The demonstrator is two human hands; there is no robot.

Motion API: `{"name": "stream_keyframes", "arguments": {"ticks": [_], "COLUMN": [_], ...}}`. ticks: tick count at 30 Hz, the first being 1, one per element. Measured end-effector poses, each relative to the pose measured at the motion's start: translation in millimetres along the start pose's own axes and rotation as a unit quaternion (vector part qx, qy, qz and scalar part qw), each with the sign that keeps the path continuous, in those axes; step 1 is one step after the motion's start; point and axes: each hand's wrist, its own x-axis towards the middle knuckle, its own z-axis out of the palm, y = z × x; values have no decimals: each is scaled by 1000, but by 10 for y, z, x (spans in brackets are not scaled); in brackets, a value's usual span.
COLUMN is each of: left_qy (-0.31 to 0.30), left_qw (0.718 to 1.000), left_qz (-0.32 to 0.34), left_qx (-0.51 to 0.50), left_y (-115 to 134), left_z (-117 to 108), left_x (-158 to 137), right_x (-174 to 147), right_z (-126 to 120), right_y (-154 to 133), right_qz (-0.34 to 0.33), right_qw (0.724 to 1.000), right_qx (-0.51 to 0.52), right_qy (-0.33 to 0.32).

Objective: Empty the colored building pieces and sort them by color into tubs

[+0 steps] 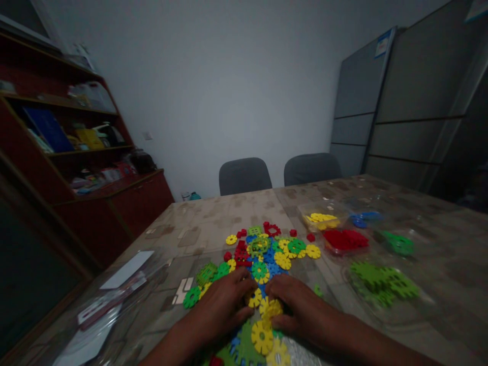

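A mixed heap of plastic interlocking pieces, in yellow, green, blue and red, lies in front of me. My left hand [231, 297] is curled over the heap, its thumb and fingers closing at the edge of a yellow notched disc [254, 299]. Opposite it, my right hand [299, 307] pinches yellow notched discs [273, 308] between thumb and fingers. Below the hands are another yellow disc [262, 337] and large green toothed plates [247, 343], partly covered. Beyond the fingers sit blue pieces [271, 264], red pieces [241, 251] and a green disc [296, 246].
On the right stand clear trays of sorted pieces: yellow [321, 219], red [345, 239], blue [364, 218], green [398, 243] and light green toothed plates [383, 279]. Clear plastic packaging [114, 300] lies at left. Two grey chairs [245, 175] stand behind the table.
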Motion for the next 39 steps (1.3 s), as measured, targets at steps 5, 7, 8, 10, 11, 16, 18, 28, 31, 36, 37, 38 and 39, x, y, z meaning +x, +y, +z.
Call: {"name": "stream_keyframes", "arguments": {"ticks": [5,7,8,10,11,16,18,28,31,36,37,38,39], "left_qy": [22,44,57,77,84,80,69,84,94,106,110,113,116], "left_qw": [999,998,997,993,990,976,967,935,939,946,947,948,949], "left_qz": [-1,-22,-35,-58,-66,-70,-68,-103,-98,-84,-83,-82,-81], "left_qx": [-26,-39,-48,-73,-89,-190,-236,-329,-315,-295,-290,-285,-280], "left_y": [-45,-66,-70,-61,-49,11,26,175,195,134,115,97,81], "left_z": [28,40,40,26,13,-15,22,146,123,54,36,19,3], "left_x": [39,48,50,53,55,74,77,68,71,57,56,56,59], "right_x": [41,66,79,97,102,93,92,56,46,52,59,71,86], "right_z": [-35,-55,-63,-77,-82,-103,-110,-87,-46,-251,-365,-502,-656], "right_y": [-27,-28,-21,5,21,71,59,-103,-94,-113,-105,-83,-46], "right_qz": [-15,14,26,39,43,59,51,12,28,23,28,36,46], "right_qw": [999,999,999,998,998,995,995,981,994,996,993,988,982], "right_qx": [29,25,27,32,35,39,46,193,99,-21,-47,-74,-93], "right_qy": [5,21,27,36,43,67,72,12,39,78,102,132,159]}}
